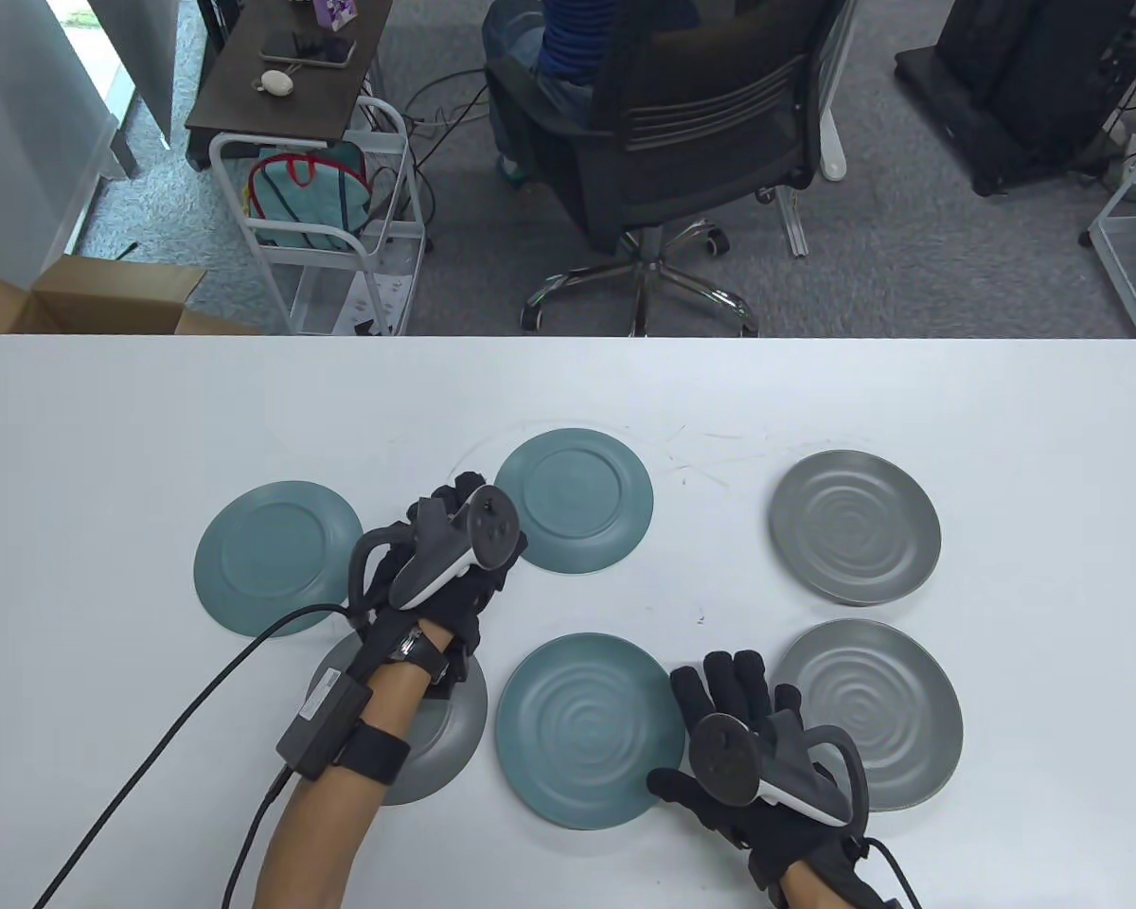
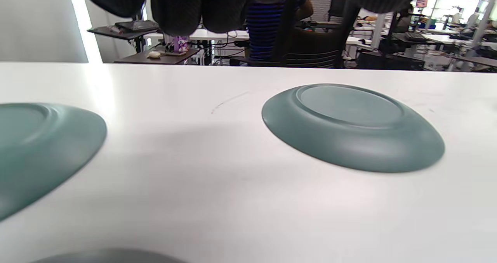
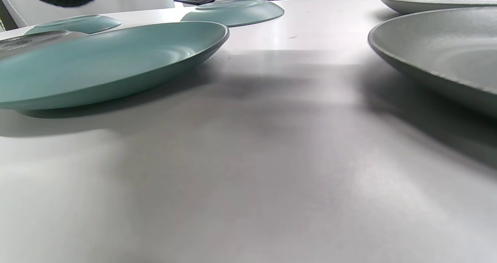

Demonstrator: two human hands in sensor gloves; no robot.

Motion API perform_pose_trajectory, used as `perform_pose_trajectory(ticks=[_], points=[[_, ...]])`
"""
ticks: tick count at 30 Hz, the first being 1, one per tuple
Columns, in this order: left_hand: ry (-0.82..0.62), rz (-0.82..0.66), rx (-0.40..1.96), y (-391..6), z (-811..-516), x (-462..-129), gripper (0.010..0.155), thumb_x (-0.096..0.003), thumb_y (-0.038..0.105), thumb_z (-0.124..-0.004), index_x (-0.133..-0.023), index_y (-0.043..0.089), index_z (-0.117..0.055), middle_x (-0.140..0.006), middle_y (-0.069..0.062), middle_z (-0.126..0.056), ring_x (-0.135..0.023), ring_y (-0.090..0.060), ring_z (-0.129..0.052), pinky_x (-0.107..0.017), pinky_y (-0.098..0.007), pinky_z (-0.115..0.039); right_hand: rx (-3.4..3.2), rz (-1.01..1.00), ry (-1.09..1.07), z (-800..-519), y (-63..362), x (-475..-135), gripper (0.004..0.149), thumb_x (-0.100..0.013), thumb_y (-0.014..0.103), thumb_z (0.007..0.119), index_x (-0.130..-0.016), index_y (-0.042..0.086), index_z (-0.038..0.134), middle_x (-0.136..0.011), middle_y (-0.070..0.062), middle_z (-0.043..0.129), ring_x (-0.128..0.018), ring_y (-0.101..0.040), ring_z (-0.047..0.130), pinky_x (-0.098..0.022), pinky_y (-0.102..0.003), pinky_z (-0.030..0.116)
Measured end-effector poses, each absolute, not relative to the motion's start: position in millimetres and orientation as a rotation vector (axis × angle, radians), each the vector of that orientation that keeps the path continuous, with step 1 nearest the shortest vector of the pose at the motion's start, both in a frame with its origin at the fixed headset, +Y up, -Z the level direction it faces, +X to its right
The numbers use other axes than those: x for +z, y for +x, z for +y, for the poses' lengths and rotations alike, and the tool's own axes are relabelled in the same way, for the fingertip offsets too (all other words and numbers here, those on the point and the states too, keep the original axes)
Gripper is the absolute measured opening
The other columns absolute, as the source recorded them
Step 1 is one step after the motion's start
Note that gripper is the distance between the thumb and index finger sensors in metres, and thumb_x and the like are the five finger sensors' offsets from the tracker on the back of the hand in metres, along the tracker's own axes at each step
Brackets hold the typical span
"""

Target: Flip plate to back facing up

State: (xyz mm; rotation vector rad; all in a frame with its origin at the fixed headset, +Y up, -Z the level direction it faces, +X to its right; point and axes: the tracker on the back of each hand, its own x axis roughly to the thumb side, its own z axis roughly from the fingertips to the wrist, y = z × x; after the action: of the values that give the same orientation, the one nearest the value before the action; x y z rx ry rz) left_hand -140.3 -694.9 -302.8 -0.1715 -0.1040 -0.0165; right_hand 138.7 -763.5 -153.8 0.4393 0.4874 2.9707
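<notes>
**Ana:** Six plates were down on the white table, and two teal ones already lay back up: the far-left teal plate and the far-middle teal plate. You could see the foot ring on that second one plainly from the left wrist.

**Ben:** Which left four face up by my reading. The near teal plate showed its ripples, as did both grey ones on the right, and a grey plate sat half hidden under the left forearm.

**Ana:** And the hands?

**Ben:** The left hand hung between the two flipped plates, fingers pointing away, gripping nothing that I could see. The right hand sat low in the gap between the near teal plate and the near-right grey plate, fingers loosely spread, nothing in them.

**Ana:** So the near teal plate was the likely target?

**Ben:** That's my guess. Its right rim lay just beside the right hand's thumb side, directly to the hand's left. A round plate has no long axis, so what mattered was which rim was closest.

**Ana:** The right wrist view showed that rim lifted off the table, with a shadowed gap beneath.

**Ben:** Room for fingertips to slip under. The grey one was equally near, mind.
</notes>
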Motion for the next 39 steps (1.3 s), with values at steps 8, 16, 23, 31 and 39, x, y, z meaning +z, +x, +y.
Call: perform_pose_trajectory(ticks=[8,16,23,31,39], points=[[-0.125,-0.175,-0.100,-163.9,-692.7,-249.1,0.088,-0.0551,0.068,-0.056,-0.120,0.014,-0.034,-0.119,-0.021,-0.044,-0.113,-0.051,-0.051,-0.075,-0.070,-0.050,2.978,0.474,0.444,-762.9,137.2,-153.2,0.095,-0.046,0.069,0.060,-0.114,0.018,0.018,-0.118,-0.023,0.017,-0.107,-0.048,0.015,-0.074,-0.072,0.029],[-0.146,-0.198,-0.104,-189.2,-708.2,-207.2,0.090,-0.0551,0.069,-0.055,-0.121,0.014,-0.029,-0.121,-0.021,-0.035,-0.116,-0.051,-0.041,-0.076,-0.073,-0.040,2.983,0.466,0.439,-762.5,137.0,-152.4,0.095,-0.046,0.069,0.060,-0.114,0.018,0.019,-0.118,-0.023,0.017,-0.107,-0.048,0.015,-0.074,-0.072,0.029],[-0.173,-0.205,-0.104,-202.1,-728.9,-183.7,0.090,-0.0553,0.070,-0.054,-0.121,0.014,-0.027,-0.121,-0.021,-0.033,-0.116,-0.051,-0.038,-0.076,-0.074,-0.037,2.987,0.469,0.434,-762.5,136.8,-151.6,0.095,-0.046,0.069,0.060,-0.114,0.017,0.019,-0.119,-0.023,0.017,-0.107,-0.048,0.015,-0.074,-0.072,0.029],[-0.220,-0.200,-0.099,-216.4,-749.5,-170.7,0.090,-0.0554,0.070,-0.054,-0.121,0.014,-0.026,-0.122,-0.021,-0.031,-0.116,-0.051,-0.037,-0.076,-0.074,-0.036,2.996,0.480,0.426,-762.9,136.3,-151.7,0.095,-0.046,0.069,0.060,-0.114,0.018,0.019,-0.118,-0.023,0.017,-0.107,-0.048,0.015,-0.074,-0.072,0.029],[-0.215,-0.190,-0.123,-223.6,-754.3,-169.7,0.090,-0.0554,0.070,-0.053,-0.121,0.015,-0.026,-0.122,-0.021,-0.030,-0.117,-0.051,-0.036,-0.076,-0.074,-0.035,3.009,0.485,0.406,-762.3,137.1,-152.3,0.095,-0.046,0.069,0.060,-0.114,0.017,0.019,-0.118,-0.023,0.017,-0.107,-0.048,0.015,-0.074,-0.072,0.029]])
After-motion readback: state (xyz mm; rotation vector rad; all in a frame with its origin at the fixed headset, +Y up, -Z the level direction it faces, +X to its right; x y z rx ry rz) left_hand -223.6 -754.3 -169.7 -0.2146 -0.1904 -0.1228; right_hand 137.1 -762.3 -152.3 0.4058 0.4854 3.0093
